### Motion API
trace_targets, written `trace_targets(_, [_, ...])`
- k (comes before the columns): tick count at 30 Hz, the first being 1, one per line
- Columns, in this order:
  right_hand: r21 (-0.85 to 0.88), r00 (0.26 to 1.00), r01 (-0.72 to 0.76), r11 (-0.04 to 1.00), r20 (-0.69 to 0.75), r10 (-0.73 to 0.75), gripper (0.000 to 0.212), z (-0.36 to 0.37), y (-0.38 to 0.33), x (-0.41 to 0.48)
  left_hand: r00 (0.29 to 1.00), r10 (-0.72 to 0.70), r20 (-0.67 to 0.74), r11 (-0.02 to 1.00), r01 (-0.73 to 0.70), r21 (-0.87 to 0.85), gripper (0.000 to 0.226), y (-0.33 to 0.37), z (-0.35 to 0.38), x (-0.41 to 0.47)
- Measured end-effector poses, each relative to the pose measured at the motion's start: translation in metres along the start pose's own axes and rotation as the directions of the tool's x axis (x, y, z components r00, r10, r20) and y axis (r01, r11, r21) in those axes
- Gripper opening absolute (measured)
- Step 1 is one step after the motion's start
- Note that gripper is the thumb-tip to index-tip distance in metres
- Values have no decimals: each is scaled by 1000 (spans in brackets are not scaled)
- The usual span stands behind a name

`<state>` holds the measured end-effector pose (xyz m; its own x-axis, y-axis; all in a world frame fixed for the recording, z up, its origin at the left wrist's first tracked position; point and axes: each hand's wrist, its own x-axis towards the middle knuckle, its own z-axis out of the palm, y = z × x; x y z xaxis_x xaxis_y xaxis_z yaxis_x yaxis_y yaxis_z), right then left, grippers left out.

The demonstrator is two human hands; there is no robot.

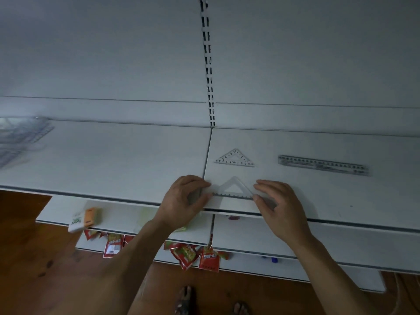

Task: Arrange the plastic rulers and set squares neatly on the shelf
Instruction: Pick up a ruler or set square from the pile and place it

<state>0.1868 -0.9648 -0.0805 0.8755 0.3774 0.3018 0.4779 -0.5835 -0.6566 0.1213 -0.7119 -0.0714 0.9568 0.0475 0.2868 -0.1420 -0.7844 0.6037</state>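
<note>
**A:** Hands nearest. Left hand pinches the left corner of the near set square. Right hand pinches its right corner, other fingers loosely spread.

**B:** Where does it sit?

**A:** Flat on the shelf, by the front edge, long side toward the lip. Just behind it is the far set square, pointing the same way. Ruler lies well to the right, slightly skewed.

**B:** Step?

**A:** Squaring this piece up, I judge. Next move calls for matching its long side to the one behind, then letting go without dragging it. Ruler looks undone.
</note>
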Motion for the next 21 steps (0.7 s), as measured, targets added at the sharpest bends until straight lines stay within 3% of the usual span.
trace_targets(9, [-45, 995, 11, 999, 101, -6, 28, 48, -96, 48, 984, -119, -133, 990, 128, 64, 33, -19, -95, -42])
trace_targets(14, [-32, 970, 46, 998, 241, -37, 34, 127, -202, 84, 940, -237, -244, 964, 259, 62, 34, -67, -185, -85])
trace_targets(21, [-3, 927, 130, 992, 356, -120, 38, 235, -353, 111, 866, -364, -344, 863, 452, 224, 35, -148, -298, -157])
